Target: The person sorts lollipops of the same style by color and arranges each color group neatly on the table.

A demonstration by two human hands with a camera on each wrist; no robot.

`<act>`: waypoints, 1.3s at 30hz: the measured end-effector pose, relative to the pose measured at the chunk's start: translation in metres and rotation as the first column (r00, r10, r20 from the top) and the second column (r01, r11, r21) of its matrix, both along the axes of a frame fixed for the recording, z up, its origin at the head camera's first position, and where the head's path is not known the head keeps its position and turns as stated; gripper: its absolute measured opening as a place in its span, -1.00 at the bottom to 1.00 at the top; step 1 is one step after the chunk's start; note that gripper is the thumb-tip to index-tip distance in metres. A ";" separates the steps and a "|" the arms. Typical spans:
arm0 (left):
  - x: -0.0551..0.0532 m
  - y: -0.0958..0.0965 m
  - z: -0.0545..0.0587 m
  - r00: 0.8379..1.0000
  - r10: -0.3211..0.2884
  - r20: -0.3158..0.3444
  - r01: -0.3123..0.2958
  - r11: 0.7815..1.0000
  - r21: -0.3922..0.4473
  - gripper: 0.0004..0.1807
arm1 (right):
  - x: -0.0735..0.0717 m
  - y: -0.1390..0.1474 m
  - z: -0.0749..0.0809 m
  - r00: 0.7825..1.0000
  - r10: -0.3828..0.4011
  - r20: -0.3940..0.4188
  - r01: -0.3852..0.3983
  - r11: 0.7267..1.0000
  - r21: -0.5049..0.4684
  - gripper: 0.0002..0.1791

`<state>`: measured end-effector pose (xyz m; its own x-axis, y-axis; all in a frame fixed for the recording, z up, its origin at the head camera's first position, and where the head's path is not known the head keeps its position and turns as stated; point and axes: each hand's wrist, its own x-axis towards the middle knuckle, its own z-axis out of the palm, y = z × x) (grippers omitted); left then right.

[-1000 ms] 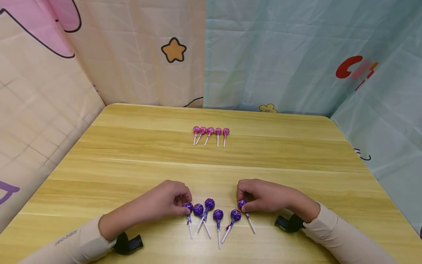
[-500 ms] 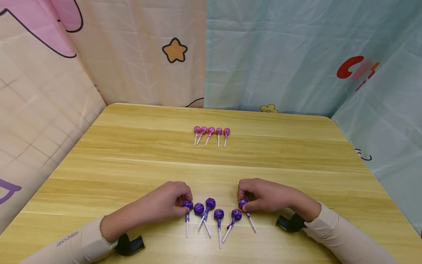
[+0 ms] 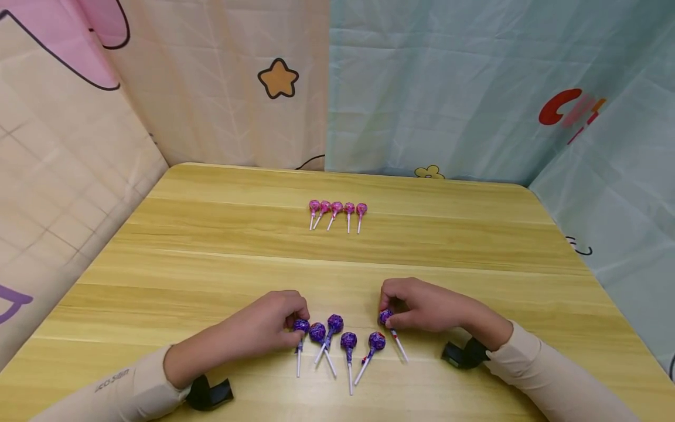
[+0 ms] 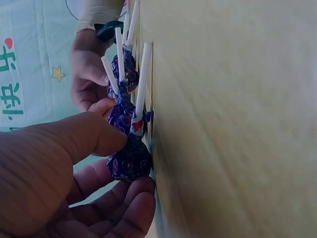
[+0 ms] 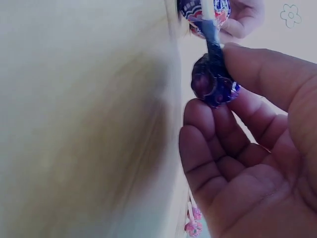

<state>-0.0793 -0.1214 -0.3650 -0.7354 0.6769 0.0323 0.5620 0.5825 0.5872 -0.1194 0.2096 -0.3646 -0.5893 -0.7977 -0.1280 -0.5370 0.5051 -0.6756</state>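
My left hand [image 3: 271,322] pinches the leftmost purple-wrapped lollipop [image 3: 301,326] by its head, thumb on one side and fingers on the other. At the other end of the row, my right hand [image 3: 422,306] pinches another purple lollipop [image 3: 387,317], its white stick slanting down to the right. Between the hands lie several more purple lollipops [image 3: 348,341]; two at the left cross sticks. In the left wrist view, the thumb presses the held lollipop [image 4: 130,161] near its stick. The right wrist view shows thumb and fingertips around the other held lollipop [image 5: 213,82].
Farther back on the wooden table [image 3: 211,234], several pink lollipops [image 3: 337,208] form a short row with sticks toward me. Printed curtains [image 3: 422,88] hang behind the table and at both sides. Black wrist straps [image 3: 210,392] are on both forearms.
The left lollipop's stick has swung from slanting to nearly straight toward me. My right hand has shifted slightly away from me with its lollipop. The other lollipops stay put.
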 end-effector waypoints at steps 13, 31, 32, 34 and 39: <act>0.001 0.001 -0.003 1.000 -0.007 0.029 0.007 1.000 0.029 -0.84 | -0.014 -0.011 0.010 0.989 -0.135 -0.055 0.129 0.986 -0.101 -0.89; 0.001 -0.002 -0.002 0.998 -0.016 0.063 0.013 0.999 0.047 -0.87 | -0.059 -0.063 0.022 0.958 -0.262 -0.119 0.232 0.947 -0.221 -0.85; 0.001 -0.002 -0.002 0.998 -0.014 0.067 0.011 0.999 0.050 -0.87 | -0.062 -0.067 0.021 0.956 -0.269 -0.117 0.239 0.945 -0.223 -0.85; 0.001 -0.002 -0.002 0.997 -0.010 0.078 0.005 0.998 0.058 -0.87 | -0.068 -0.074 0.020 0.953 -0.281 -0.112 0.251 0.941 -0.225 -0.85; 0.000 0.000 -0.002 0.996 -0.005 0.087 0.000 0.998 0.058 -0.86 | -0.083 -0.088 0.013 0.948 -0.306 -0.084 0.281 0.932 -0.227 -0.85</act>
<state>-0.0795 -0.1218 -0.3671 -0.7355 0.6774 0.0070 0.5084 0.5451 0.6666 -0.2027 0.1219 -0.3512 -0.8018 -0.5880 0.1065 -0.4672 0.5057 -0.7253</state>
